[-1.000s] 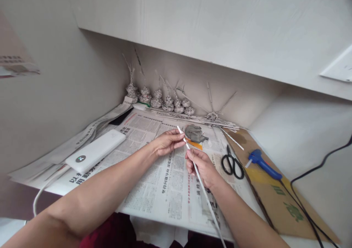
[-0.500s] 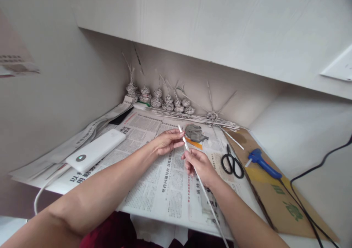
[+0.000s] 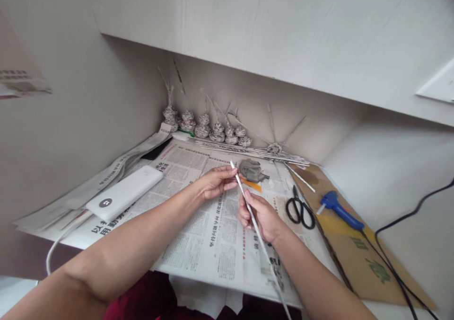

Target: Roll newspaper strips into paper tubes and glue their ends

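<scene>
I have a thin white paper rod slanting above the middle of the counter, its tip pointing up and away, its long tail running down past the near edge. The left hand comes in from the near left with its grip clamped on the rod just below the tip, thumb against fingers. Lower down, the right hand has its grip closed round the same rod, fingers curled in. Beneath both I see flat printed newspaper. Just beyond sits a rumpled grey lump, material unclear to me, beside an orange strip. Rightward lie black scissors, then a blue glue gun on brown cardboard; leftward, a smooth white power bank with rounded corners. Farther back, a bundle of rods lies before a row of coarse, coiled, narrow-waisted woven gourd shapes, stalks poking from several tops, their insides hidden from me.
</scene>
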A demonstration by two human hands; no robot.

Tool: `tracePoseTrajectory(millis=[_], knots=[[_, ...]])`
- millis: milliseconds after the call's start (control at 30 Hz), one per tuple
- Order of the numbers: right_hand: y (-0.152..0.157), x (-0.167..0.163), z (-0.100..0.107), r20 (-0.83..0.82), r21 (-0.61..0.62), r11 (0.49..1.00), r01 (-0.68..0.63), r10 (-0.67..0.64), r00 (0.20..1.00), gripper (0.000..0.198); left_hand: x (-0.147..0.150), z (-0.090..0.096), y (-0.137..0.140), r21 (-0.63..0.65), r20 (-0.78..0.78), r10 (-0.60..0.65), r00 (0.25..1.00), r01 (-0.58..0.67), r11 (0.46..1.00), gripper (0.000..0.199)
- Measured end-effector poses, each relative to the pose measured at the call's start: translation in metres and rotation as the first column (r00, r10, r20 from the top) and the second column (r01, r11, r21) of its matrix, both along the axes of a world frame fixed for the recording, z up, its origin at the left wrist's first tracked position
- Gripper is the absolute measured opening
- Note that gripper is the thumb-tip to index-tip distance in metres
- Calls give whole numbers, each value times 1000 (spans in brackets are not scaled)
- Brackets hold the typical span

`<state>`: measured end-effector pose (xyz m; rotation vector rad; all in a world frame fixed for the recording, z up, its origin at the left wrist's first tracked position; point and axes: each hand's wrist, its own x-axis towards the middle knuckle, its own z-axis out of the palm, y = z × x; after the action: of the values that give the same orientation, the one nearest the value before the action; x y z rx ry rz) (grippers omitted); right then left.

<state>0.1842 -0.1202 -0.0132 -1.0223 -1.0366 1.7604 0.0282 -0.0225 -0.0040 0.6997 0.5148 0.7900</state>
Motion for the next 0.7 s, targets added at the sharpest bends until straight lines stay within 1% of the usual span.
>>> tracePoseTrajectory(millis=[67, 100, 133, 167, 233, 300, 367, 467, 700], knots=[[0, -1, -2, 186, 128, 987, 96, -119, 975, 35, 0, 0, 1, 7, 10, 13, 1000, -13, 1000, 2], [0, -2, -2, 243, 183, 976, 120, -163, 956, 36, 0, 0, 2, 9, 15, 20, 1000, -20, 1000, 1], [0, -2, -2, 268, 209, 969, 128, -182, 946, 36, 0, 0, 2, 10, 18, 24, 1000, -25, 1000, 1], [-1, -2, -1, 263, 200, 972, 123, -174, 949, 37, 1, -1, 2, 7, 16, 28, 999, -28, 1000, 2], [-1, -3, 0, 184, 109, 990, 94, -113, 976, 38, 1, -1, 2, -4, 10, 41, 999, -41, 999, 3], [-1, -2, 2, 51, 11, 999, 49, -49, 997, 36, 1, -1, 2, -17, 6, 48, 999, -48, 999, 5], [-1, -1, 3, -78, -51, 999, -7, 2, 997, 33, 1, 0, 2, -25, 10, 48, 999, -48, 999, 6], [0, 0, 2, -185, -84, 994, -67, 51, 981, 31, 1, -1, 2, -21, 9, 36, 999, -36, 999, 6], [1, 1, -3, -220, -70, 994, -79, 62, 973, 28, 0, -5, 2, 36, 38, -50, 998, 48, 998, 18]])
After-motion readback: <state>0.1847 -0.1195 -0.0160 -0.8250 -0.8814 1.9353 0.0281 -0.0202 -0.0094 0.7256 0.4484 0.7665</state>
